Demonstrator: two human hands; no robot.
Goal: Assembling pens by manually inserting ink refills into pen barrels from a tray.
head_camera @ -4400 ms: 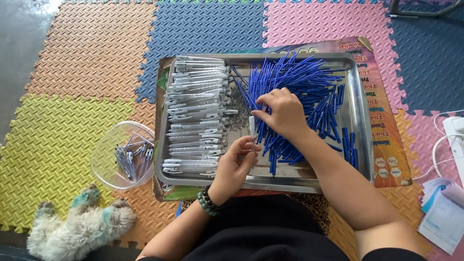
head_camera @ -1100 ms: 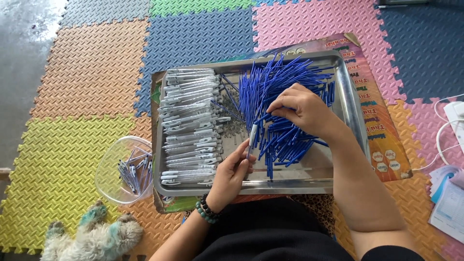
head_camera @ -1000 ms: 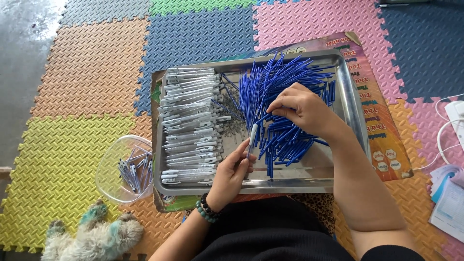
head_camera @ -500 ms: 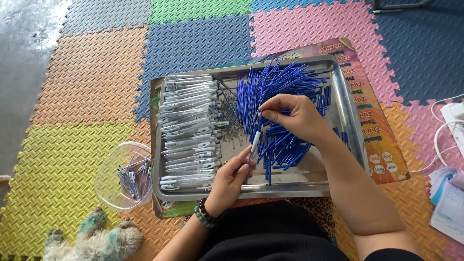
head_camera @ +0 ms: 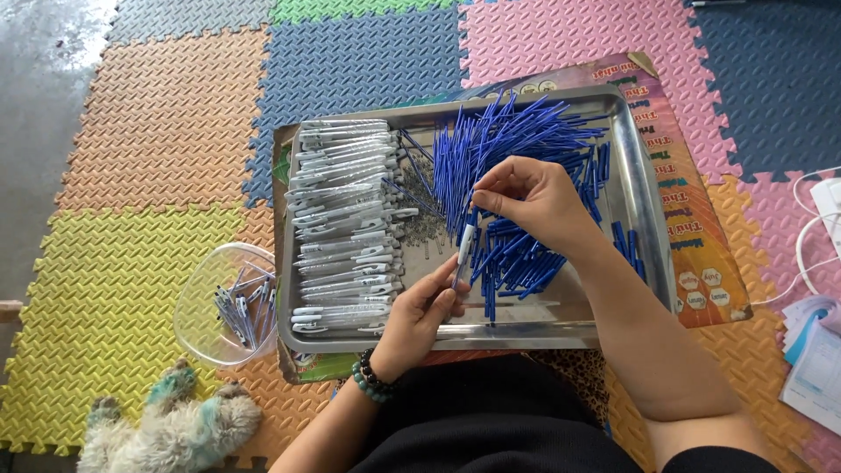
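2 hands at work over a metal tray [head_camera: 644, 188] on the foam floor mat [head_camera: 158, 123]. Nearest the body, left hand [head_camera: 420, 311] with a bead bracelet [head_camera: 372, 381] pinches the lower end of a white pen barrel [head_camera: 463, 254], fingers clenched on it, barrel upright-tilted above the tray middle. Just beyond, right hand [head_camera: 534, 201] has thumb and forefinger closed at the barrel's top end, seemingly on a thin blue refill; too small to tell if it is already inside.

Step in hand, by my read: fitting 1 blue refill into 1 barrel. Next move would call for lining the refill with the barrel opening and pushing straight down, left grip steady.

Left part of the tray: stacked row of white pen barrels [head_camera: 346, 219], lying crosswise. Right and far part: loose pile of blue refills [head_camera: 517, 149], fanned out, some touching the right hand. Small springs or bits [head_camera: 425, 223] between the 2 groups, blurred.

Off the tray, near left: clear plastic bowl [head_camera: 223, 302] with a few pen parts, fluffy toy [head_camera: 166, 425] below it. Printed sheet [head_camera: 701, 201] under the tray, papers [head_camera: 819, 359] at far right.
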